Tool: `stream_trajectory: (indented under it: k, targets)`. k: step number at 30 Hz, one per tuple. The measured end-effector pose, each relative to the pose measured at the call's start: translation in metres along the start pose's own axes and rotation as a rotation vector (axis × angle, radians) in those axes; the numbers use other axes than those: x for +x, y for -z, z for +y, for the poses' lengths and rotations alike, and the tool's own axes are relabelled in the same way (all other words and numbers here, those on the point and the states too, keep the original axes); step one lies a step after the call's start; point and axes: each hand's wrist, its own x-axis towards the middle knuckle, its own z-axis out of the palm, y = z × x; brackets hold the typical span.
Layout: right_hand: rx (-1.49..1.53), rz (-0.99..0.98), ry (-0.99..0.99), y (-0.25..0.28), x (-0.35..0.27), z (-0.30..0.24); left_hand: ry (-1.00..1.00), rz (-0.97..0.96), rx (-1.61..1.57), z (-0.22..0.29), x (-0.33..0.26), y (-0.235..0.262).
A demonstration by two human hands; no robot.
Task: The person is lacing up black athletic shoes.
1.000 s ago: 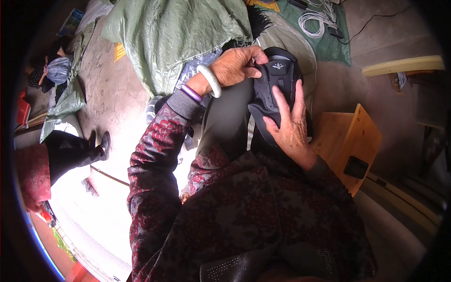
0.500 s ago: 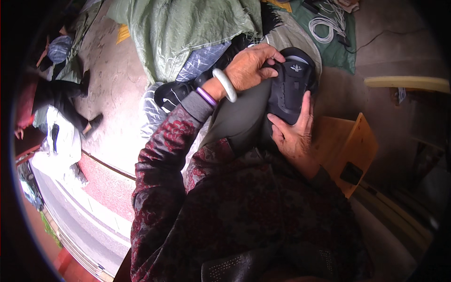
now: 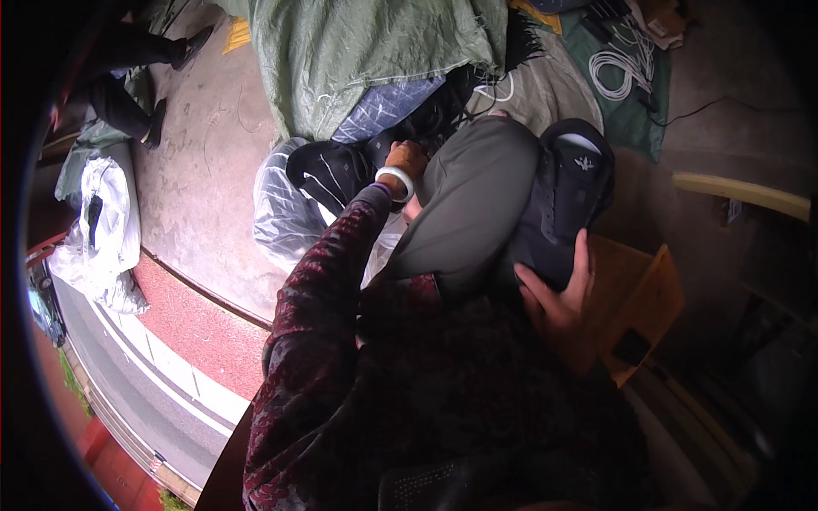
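Observation:
A black shoe upper with a pale emblem on its tongue rests by my right thigh, its opening turned away from me. My right hand grips the near, toe end, thumb on one side and fingers on the other. Down beside my left knee, my left hand reaches in among dark pieces; its fingers are hidden, so what it touches does not show. Close by, black shoe pieces with white edging lie on a clear plastic bag.
A green woven sheet covers a pile ahead. Coiled white cable lies on green sheeting at far right. On my right stands a wooden box. A white sack is at left, where another person's legs show.
My left hand has left the shoe upper's opening and moved down and left to the dark pieces. My right hand stays on the toe end. The view has shifted.

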Motion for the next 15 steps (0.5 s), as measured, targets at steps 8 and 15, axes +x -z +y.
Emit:
stream_trajectory:
  k: [8,15]
  targets:
    - [0.179,0.110,-0.150,0.039,0.008,0.009,0.243,0.110,-0.242,-0.020,0.061,-0.047]
    - [0.136,0.030,-0.066,0.035,0.033,-0.005,0.369,0.060,-0.263,-0.090,0.103,-0.068]
